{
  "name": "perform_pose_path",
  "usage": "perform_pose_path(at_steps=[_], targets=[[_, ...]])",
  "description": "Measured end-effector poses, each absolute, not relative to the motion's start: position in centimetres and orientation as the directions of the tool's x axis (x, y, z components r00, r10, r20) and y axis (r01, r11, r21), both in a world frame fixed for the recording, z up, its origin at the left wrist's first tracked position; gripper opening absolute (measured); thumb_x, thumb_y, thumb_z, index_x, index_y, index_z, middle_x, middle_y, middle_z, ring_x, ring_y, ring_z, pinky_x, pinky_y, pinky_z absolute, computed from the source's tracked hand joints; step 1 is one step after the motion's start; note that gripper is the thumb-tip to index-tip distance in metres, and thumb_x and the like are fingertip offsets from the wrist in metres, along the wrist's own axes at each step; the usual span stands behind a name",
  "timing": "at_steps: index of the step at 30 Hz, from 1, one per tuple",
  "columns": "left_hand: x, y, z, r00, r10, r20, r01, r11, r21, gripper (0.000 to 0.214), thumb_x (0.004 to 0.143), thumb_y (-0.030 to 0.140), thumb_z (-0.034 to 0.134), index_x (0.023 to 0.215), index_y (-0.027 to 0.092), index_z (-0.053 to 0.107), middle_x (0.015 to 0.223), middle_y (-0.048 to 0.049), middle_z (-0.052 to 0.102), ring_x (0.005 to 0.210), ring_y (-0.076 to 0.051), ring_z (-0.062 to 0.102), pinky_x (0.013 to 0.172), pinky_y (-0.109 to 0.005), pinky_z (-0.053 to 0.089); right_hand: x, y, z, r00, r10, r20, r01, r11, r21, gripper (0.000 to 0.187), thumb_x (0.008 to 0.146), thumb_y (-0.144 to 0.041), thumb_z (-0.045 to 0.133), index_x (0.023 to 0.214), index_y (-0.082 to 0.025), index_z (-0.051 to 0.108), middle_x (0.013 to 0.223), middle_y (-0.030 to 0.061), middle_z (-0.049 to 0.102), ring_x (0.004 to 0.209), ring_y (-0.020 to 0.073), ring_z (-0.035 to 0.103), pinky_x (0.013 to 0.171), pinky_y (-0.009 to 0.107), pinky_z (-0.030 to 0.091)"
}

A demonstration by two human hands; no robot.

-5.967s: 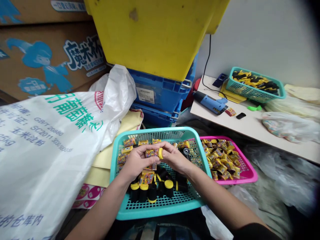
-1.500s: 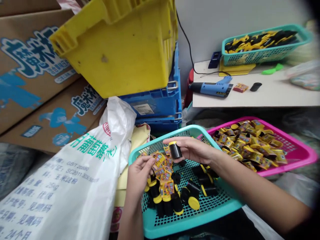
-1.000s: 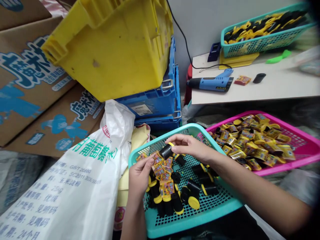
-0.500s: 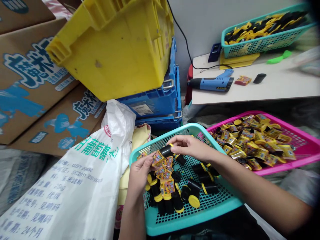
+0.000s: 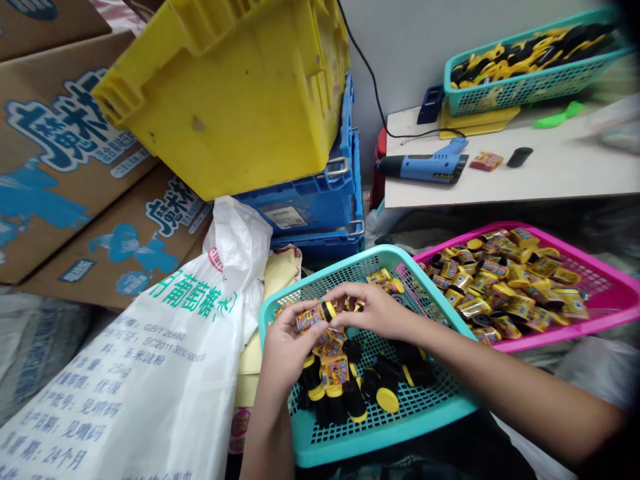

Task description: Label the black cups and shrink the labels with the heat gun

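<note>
Both my hands meet over a teal mesh basket (image 5: 400, 433). My left hand (image 5: 285, 347) pinches a small black tube with a yellow cap (image 5: 320, 313), a colourful label half wrapped round it. My right hand (image 5: 373, 313) grips the same tube at its capped end. Below them in the basket lie several bare black tubes with yellow caps (image 5: 350, 400) and loose colourful labels (image 5: 334, 368). To the right, a pink basket (image 5: 615, 307) holds several labelled tubes (image 5: 500, 287).
A white printed sack (image 5: 130, 380) lies at the left, against cardboard boxes (image 5: 60, 160). A tilted yellow crate (image 5: 235, 93) rests on blue crates (image 5: 310, 200). A white table (image 5: 550, 180) carries a blue glue gun (image 5: 425, 167) and another teal basket (image 5: 530, 73).
My right hand brought the bare black tube down to my left hand, which lifted a label to it. Both hands now hold the tube together, with the label on it.
</note>
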State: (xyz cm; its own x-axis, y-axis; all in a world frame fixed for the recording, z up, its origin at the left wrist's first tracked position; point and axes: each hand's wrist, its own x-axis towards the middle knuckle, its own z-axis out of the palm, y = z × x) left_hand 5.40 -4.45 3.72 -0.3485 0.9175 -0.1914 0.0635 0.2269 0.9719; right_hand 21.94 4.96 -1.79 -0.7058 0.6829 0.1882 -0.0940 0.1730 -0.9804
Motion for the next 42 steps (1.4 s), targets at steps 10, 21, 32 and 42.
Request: perform_pose_path(at_steps=[10,21,32,42], targets=[[6.1,-4.8,1.6,-0.275,0.955,-0.108,-0.178,0.059,0.982,0.035,0.053,0.020,0.089,0.087,0.023,0.077,0.098,-0.0026,0.075,0.089,-0.017,0.069,0.078,-0.024,0.056,21.3,4.4,-2.5,-0.897,0.430,0.106,-0.317,-0.454,-0.833,0.064,0.083,-0.058,0.067,0.133,-0.022,0.050,0.121,0.0089,0.054,0.103,0.0147,0.057,0.086,0.027,0.048],[7.0,-5.4,1.4,-0.250,0.964,-0.091,-0.142,0.056,0.988,0.034,0.061,0.023,0.086,0.093,0.022,0.074,0.105,-0.0036,0.072,0.099,-0.019,0.065,0.086,-0.028,0.052,20.5,3.8,-2.8,-0.842,0.525,0.122,-0.341,-0.344,-0.875,0.055,0.081,-0.057,0.069,0.113,-0.015,0.058,0.100,0.0059,0.060,0.084,0.0115,0.057,0.073,0.022,0.046],[7.5,-1.5,2.4,-0.013,0.999,-0.040,0.249,0.042,0.968,0.038,0.093,0.042,0.051,0.127,0.025,0.050,0.125,-0.0107,0.057,0.116,-0.026,0.054,0.099,-0.043,0.045,25.1,5.0,3.7,-0.316,0.884,0.346,0.025,0.372,-0.928,0.044,0.093,-0.054,0.049,0.083,-0.013,0.061,0.081,0.0036,0.063,0.076,0.0119,0.056,0.072,0.024,0.043],[4.4,-2.5,3.1,-0.065,0.998,0.008,0.556,0.030,0.831,0.027,0.092,0.034,0.048,0.105,0.021,0.067,0.103,-0.0064,0.072,0.090,-0.021,0.066,0.086,-0.038,0.050,21.5,1.8,0.2,-0.612,0.727,-0.311,0.790,0.555,-0.259,0.017,0.091,-0.032,0.059,0.095,-0.018,0.067,0.090,0.0077,0.067,0.082,0.0226,0.063,0.065,0.028,0.040]])
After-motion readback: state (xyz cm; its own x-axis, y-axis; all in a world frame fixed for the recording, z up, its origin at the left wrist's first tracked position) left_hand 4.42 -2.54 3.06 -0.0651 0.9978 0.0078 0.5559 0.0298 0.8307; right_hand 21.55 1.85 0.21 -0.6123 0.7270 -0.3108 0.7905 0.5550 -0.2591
